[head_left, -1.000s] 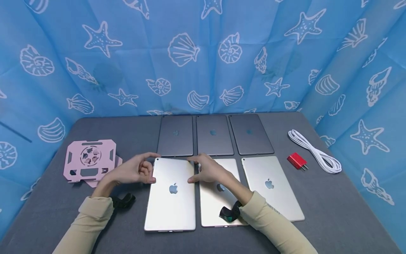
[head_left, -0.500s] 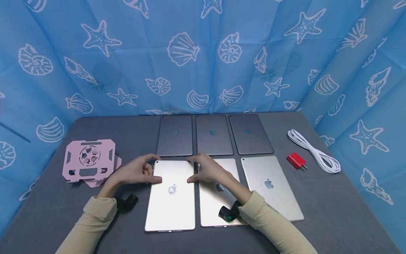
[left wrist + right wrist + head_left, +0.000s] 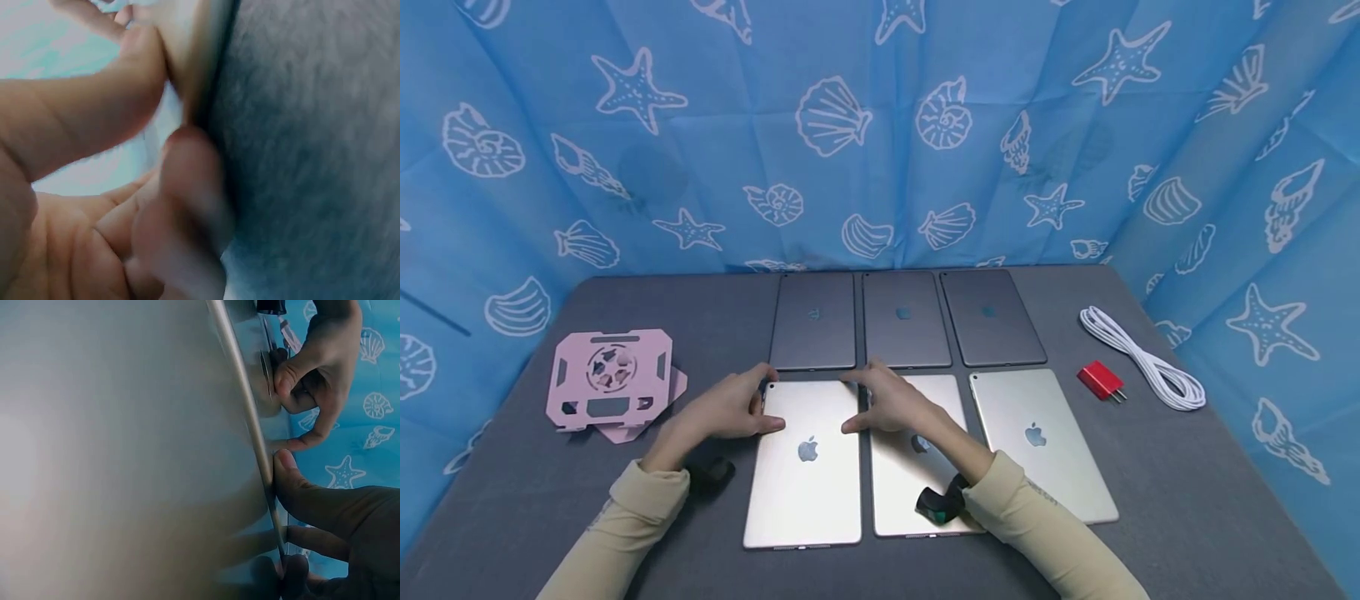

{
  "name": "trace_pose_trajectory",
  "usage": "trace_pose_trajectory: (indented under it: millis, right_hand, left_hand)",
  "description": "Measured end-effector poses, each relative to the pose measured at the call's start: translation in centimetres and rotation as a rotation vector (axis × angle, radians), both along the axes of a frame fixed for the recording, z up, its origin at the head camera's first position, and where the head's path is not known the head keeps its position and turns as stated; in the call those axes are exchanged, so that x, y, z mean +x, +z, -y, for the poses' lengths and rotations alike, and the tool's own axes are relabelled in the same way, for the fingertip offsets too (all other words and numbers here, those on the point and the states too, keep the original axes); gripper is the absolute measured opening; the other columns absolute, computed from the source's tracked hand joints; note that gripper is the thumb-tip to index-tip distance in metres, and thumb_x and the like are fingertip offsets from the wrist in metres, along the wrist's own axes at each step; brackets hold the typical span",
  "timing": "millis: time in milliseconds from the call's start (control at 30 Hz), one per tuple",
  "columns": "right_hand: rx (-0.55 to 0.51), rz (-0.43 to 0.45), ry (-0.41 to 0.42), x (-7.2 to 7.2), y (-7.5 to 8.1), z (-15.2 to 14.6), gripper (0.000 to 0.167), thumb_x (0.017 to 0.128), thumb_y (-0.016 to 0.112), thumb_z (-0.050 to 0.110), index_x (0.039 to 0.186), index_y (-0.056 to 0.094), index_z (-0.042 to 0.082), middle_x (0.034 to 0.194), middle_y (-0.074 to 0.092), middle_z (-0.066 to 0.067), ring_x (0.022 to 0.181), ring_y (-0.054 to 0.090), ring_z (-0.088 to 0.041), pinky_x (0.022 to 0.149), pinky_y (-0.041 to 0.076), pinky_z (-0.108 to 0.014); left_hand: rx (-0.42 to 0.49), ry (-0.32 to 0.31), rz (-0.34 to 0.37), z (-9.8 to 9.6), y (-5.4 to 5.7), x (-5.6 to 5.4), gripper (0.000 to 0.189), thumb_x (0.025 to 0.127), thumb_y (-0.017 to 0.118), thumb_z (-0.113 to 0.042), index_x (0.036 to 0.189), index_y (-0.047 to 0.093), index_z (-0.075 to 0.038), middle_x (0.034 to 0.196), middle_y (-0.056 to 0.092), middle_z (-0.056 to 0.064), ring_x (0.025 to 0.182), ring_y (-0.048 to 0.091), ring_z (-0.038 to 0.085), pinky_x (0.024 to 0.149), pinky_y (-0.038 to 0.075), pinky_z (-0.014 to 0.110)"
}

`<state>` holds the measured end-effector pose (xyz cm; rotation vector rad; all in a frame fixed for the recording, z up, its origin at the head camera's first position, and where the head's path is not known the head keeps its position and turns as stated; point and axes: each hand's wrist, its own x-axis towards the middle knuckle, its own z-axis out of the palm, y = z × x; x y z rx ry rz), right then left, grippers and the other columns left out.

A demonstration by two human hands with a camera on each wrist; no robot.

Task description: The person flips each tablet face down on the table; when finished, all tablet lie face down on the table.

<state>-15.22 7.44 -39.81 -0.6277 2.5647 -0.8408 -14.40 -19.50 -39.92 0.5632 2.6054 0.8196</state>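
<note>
A silver tablet (image 3: 808,500) lies back side up at the front left, its blue apple logo showing. My left hand (image 3: 726,408) grips its upper left edge, thumb on the back and fingers at the side. In the left wrist view the thumb (image 3: 140,75) presses at the tablet's edge, with blurred fingers close beside it. At the top right corner my right hand (image 3: 891,402) holds the same tablet, thumb on the back and index finger along the top edge. Under my right wrist lies a second silver tablet (image 3: 898,492), partly hidden.
A third silver tablet (image 3: 1037,442) lies to the right. Behind stand in a row three dark grey tablets, one a dark tablet (image 3: 814,325). A pink slotted stand (image 3: 610,371) is at left; a red plug (image 3: 1101,380) and coiled white cable (image 3: 1138,354) are at right.
The silver tablet's far edge has shifted slightly toward me. My left hand has moved a little right, its thumb now further onto the tablet's back. The right hand has barely moved.
</note>
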Motion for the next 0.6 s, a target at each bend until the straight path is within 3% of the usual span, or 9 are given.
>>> trace_pose_trajectory:
  millis: [133,400,500,600]
  right_hand:
    - [0.026,-0.005,0.003,0.1,0.2,0.1,0.077,0.081,0.088,0.029,0.147,0.055,0.009,0.126,0.054,-0.018,0.092,0.05,-0.018,0.077,0.048,-0.034]
    - [0.079,-0.013,0.049,0.5,0.6,-0.4,0.075,0.088,0.082,0.031,0.152,0.05,0.012,0.134,0.051,-0.019,0.101,0.054,-0.022,0.083,0.052,-0.041]
    - [0.07,-0.058,0.074,0.7,0.8,-1.2,0.069,0.09,0.08,0.03,0.15,0.052,0.011,0.138,0.054,-0.018,0.11,0.056,-0.026,0.091,0.053,-0.046]
    - [0.06,-0.164,0.123,0.8,1.4,-2.8,0.062,0.091,0.078,0.029,0.146,0.056,0.011,0.14,0.057,-0.017,0.123,0.057,-0.033,0.101,0.051,-0.053]
  left_hand:
    - [-0.043,0.021,-0.028,-0.3,0.0,0.2,0.062,0.088,0.081,-0.021,0.136,0.049,0.004,0.06,0.051,-0.004,0.049,0.042,0.008,0.049,0.032,0.023]
    - [-0.033,0.031,-0.07,-0.1,-0.7,0.2,0.063,0.088,0.082,-0.023,0.137,0.052,0.003,0.06,0.051,-0.005,0.05,0.044,0.008,0.049,0.032,0.022]
    - [-0.063,0.051,-0.126,-0.1,-0.9,0.5,0.063,0.086,0.083,-0.027,0.136,0.056,-0.001,0.063,0.053,-0.005,0.053,0.046,0.008,0.05,0.034,0.023]
    - [-0.102,0.077,-0.21,-0.2,-0.8,0.9,0.06,0.086,0.083,-0.029,0.135,0.06,-0.005,0.074,0.059,-0.001,0.06,0.048,0.009,0.052,0.036,0.025]
